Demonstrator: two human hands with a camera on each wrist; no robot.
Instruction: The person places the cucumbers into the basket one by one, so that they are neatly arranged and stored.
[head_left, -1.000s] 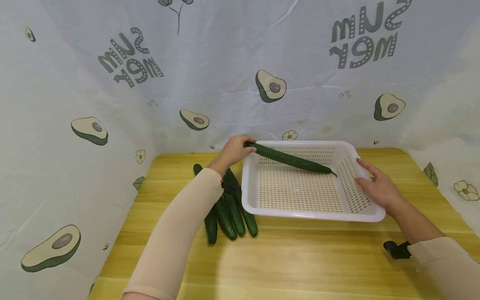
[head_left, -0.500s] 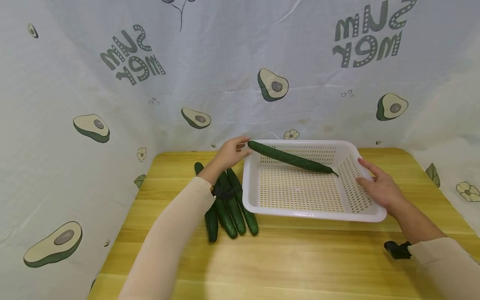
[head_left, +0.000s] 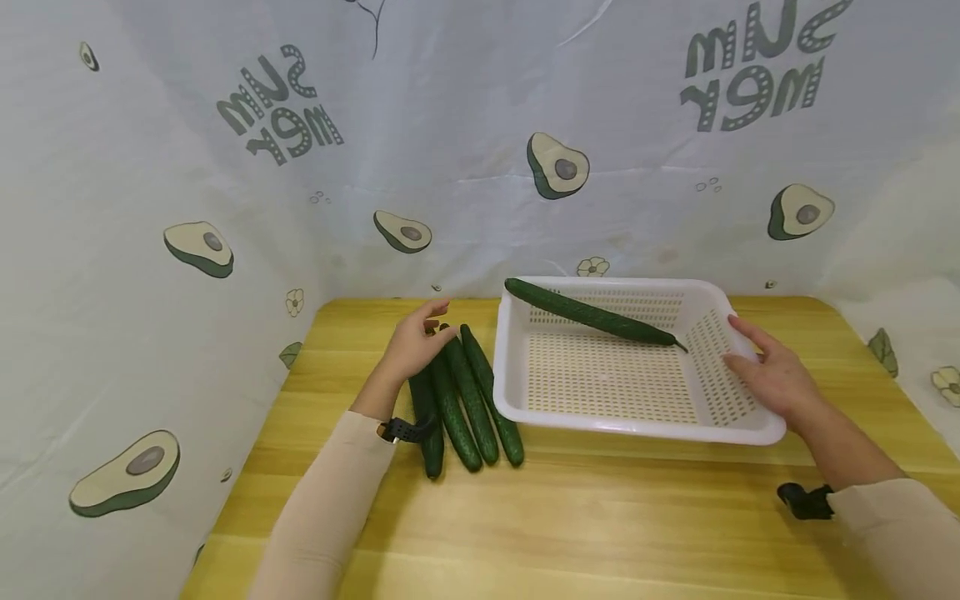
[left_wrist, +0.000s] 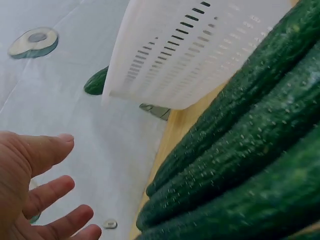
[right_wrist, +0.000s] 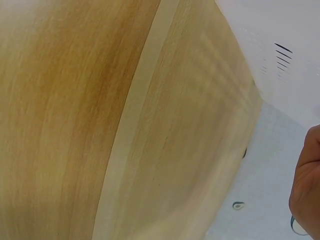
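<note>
My left hand (head_left: 412,342) hovers over the far ends of several green cucumbers (head_left: 471,404) lying side by side on the table. Its fingers are spread and hold nothing, and the left wrist view shows the fingers (left_wrist: 52,195) apart from the cucumbers. To their right stands a white perforated plastic basket (head_left: 637,427). A single cucumber (head_left: 592,317) slants inside it, one end up at the far left rim. With thumb and fingers my right hand (head_left: 780,379) grips the basket's right rim. Only part of that hand (right_wrist: 306,185) appears in the right wrist view.
The wooden table (head_left: 585,525) extends in front of the basket. A white curtain (head_left: 465,108) printed with avocados closes off the back and both sides. Black straps sit on both wrists, the left strap (head_left: 408,429) close to the leftmost cucumber.
My left hand has let go of the cucumber in the basket and moved left and nearer, over the cucumbers on the table. My right hand stays on the basket rim.
</note>
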